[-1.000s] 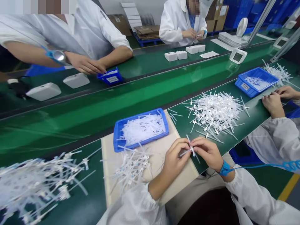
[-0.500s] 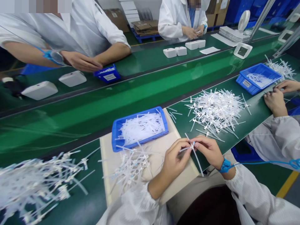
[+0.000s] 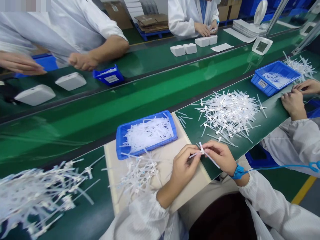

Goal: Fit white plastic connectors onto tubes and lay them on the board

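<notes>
My left hand [image 3: 184, 166] and my right hand [image 3: 220, 156] meet over the bench edge, both pinched on a white cable tie [image 3: 203, 153] held between the fingertips. A blue wrist strap [image 3: 238, 171] circles my right wrist. A blue tray [image 3: 120, 135] of loose white ties stands just beyond my hands on a beige mat [image 3: 175, 156]. A small heap of ties [image 3: 140, 173] lies on the mat to the left of my left hand. A larger pile of ties [image 3: 228, 111] spreads over the green bench to the right.
A big heap of ties [image 3: 37, 193] fills the near left. A co-worker's hands [image 3: 296, 100] rest at the right beside another blue tray [image 3: 260, 80]. Across the green conveyor [image 3: 100, 106], other people work near white boxes [image 3: 70, 81] and a small blue bin [image 3: 108, 75].
My hands have turned the tie between the fingertips; its tail now points down to the right. The person opposite has pulled their arms to the left. The view has tilted slightly downward.
</notes>
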`<state>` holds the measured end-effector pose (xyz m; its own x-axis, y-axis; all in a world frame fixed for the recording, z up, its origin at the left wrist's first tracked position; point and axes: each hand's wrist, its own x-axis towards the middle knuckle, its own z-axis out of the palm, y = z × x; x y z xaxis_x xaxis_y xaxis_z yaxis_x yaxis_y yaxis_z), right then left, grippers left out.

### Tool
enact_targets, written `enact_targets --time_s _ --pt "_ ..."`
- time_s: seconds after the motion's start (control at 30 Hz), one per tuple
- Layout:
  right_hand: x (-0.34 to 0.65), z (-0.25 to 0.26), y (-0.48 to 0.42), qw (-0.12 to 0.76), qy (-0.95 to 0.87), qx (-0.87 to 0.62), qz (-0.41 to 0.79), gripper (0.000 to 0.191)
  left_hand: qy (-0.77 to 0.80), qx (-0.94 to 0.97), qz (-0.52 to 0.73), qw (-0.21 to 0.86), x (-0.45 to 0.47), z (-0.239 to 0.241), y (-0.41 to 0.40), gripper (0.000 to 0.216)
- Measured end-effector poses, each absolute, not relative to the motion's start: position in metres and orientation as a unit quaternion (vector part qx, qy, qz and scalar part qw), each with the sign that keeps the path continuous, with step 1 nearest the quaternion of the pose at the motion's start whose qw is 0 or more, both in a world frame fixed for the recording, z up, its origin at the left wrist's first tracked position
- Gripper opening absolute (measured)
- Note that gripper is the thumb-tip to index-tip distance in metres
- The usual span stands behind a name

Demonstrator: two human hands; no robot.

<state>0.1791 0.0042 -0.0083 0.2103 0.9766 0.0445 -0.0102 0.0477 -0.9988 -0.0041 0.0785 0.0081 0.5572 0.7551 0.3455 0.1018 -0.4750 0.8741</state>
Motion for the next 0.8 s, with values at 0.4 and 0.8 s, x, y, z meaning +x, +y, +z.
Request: enact_targets --time_s 0.4,0.8 --pt "0.180 -0.013 0.003 0.568 -0.442 -0.526 0.453 0.018 0.290 0.763 0.383 0.433 -0.001 0.008 0.076 0.004" --pt "0.190 -0.015 0.005 0.534 -0.472 -0.546 0.440 0.025 0.306 0.742 0.378 0.462 0.000 0.014 0.076 0.015"
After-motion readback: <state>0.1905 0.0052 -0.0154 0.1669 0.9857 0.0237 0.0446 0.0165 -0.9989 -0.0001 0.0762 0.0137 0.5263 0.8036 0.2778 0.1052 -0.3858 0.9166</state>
